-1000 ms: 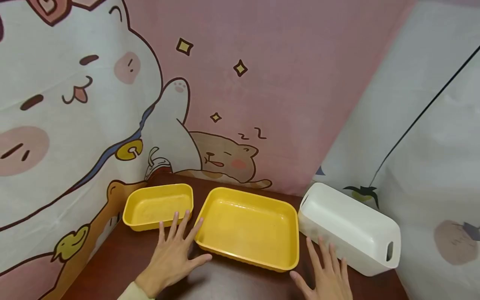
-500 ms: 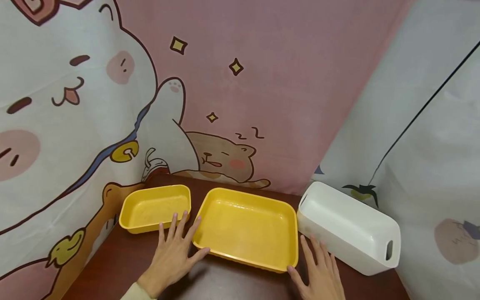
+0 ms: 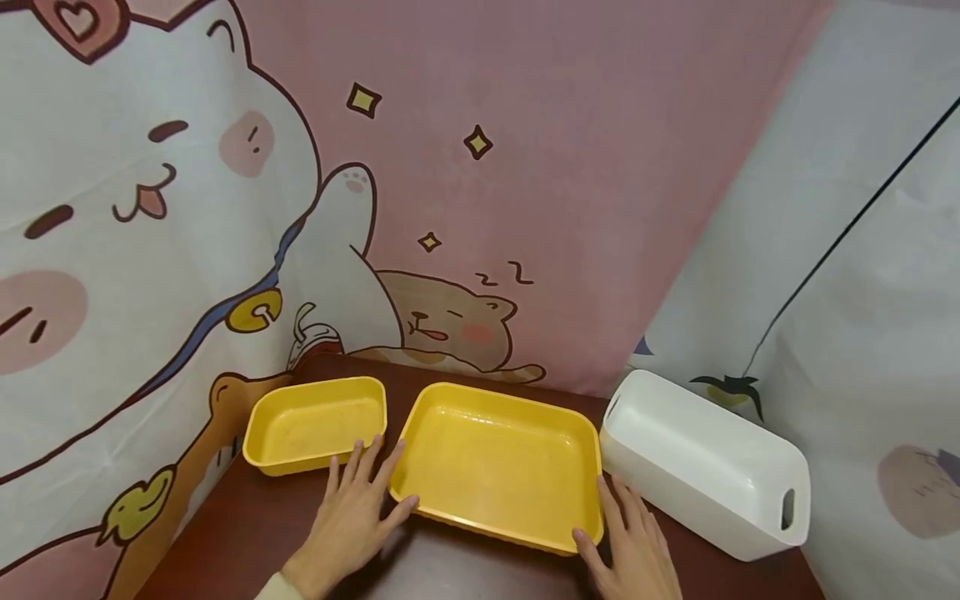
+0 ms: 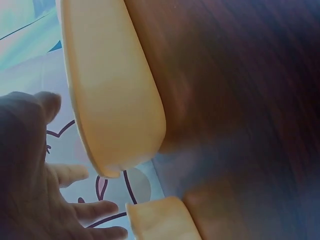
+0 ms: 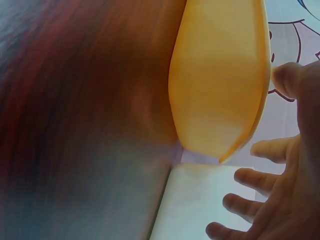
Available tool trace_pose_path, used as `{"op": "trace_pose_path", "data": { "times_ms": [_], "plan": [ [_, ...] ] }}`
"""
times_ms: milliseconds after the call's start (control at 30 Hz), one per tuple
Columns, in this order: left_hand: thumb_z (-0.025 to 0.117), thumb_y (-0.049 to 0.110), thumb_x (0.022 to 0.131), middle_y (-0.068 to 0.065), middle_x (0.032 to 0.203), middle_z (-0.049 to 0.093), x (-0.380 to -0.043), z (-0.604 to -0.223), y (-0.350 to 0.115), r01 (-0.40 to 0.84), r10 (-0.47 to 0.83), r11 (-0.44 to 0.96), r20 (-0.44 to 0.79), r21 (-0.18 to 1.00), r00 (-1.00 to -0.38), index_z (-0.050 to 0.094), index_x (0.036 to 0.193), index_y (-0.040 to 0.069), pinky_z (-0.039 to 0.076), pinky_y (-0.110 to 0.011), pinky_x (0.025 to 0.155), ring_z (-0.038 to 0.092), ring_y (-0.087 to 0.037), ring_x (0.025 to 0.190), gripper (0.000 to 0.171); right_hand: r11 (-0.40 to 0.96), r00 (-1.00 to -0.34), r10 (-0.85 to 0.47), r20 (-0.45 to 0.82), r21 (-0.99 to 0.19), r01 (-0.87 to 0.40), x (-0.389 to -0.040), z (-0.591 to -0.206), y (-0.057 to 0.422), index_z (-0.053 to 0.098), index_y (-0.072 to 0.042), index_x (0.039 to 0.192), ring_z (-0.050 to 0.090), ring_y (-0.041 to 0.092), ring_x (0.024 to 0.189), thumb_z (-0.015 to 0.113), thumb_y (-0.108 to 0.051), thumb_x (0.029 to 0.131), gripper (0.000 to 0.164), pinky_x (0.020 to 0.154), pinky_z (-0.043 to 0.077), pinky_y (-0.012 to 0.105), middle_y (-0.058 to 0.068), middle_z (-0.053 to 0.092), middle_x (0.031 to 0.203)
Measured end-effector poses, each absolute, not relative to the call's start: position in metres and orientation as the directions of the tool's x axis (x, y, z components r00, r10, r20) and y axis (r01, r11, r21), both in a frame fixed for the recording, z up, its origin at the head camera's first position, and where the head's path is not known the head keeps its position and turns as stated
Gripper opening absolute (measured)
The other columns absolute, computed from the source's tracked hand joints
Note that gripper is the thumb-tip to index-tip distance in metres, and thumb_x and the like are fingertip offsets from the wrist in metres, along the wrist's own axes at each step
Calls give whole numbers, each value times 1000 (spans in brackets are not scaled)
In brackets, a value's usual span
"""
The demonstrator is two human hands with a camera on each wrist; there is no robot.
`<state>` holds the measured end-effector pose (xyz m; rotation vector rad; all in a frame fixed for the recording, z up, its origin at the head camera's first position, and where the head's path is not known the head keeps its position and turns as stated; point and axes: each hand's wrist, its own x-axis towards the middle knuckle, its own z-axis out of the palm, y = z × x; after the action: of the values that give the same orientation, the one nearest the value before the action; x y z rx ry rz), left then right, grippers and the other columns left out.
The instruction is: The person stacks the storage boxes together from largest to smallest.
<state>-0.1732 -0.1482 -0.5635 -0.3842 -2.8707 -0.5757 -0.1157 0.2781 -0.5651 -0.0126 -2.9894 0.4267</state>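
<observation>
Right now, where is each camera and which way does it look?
Head: on the head, facing ahead and down at the big tray; left hand, right hand show.
Left wrist: worn there, facing big tray, small tray; left hand shows.
Right wrist: worn there, facing big tray, white bin; right hand shows.
Wrist views share the big tray.

- Large yellow tray [image 3: 495, 467]: looks plastic; smooth, glossy inside, with bright glints along the far inner edge.
- Small yellow tray [image 3: 318, 425]: similar plastic look, smooth, softer sheen.
- White bin [image 3: 690, 450]: plastic-looking, smooth, low satin shine.
- Bench [image 3: 472, 575]: dark reddish wood look, streaky grain, polished; pale reflection.
- Backdrop [image 3: 585, 183]: printed cloth-like sheet, matt, lightly creased.
</observation>
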Motion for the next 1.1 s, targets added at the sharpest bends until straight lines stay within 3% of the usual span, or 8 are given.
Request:
{"op": "trace_pose_path", "data": {
  "times_ms": [300,533,667,767,1100],
  "plan": [
    [77,43,114,-28,173,58,-177,-572,-139,341,215,867,346,363,-913,59,172,13,40,-85,130,51,-58,164,67,936,-996,41,78,-351,11,-124,-568,278,33,-3,182,48,57,163,62,-66,116,97,123,47,83,28,41,184],
    [74,35,116,-28,168,63,-172,-575,-134,309,191,845,294,437,-937,58,171,8,50,-77,127,63,-52,155,62,897,-997,73,-23,-435,76,-125,-571,277,26,-4,185,55,58,157,64,-57,117,94,121,51,79,29,43,182],
    [70,35,118,-30,164,66,-171,-578,-133,254,166,832,216,494,-962,46,178,4,67,-65,108,76,-48,137,71,876,-996,73,-57,-473,92,-125,-571,274,22,-5,186,57,58,154,65,-49,117,92,118,55,78,29,44,182],
    [69,36,119,-31,163,66,-170,-579,-132,218,149,828,171,516,-974,38,181,4,71,-60,95,80,-46,127,76,862,-995,66,-72,-498,93,-125,-571,275,20,-5,186,57,58,155,64,-46,118,91,118,56,77,29,45,181],
    [70,32,119,-31,170,60,-168,-577,-131,234,154,797,187,557,-970,41,178,-2,65,-60,112,74,-44,142,74,819,-992,42,-119,-564,102,-129,-576,281,13,-7,188,59,51,157,65,-34,118,91,122,55,71,29,44,182]
  ]
}}
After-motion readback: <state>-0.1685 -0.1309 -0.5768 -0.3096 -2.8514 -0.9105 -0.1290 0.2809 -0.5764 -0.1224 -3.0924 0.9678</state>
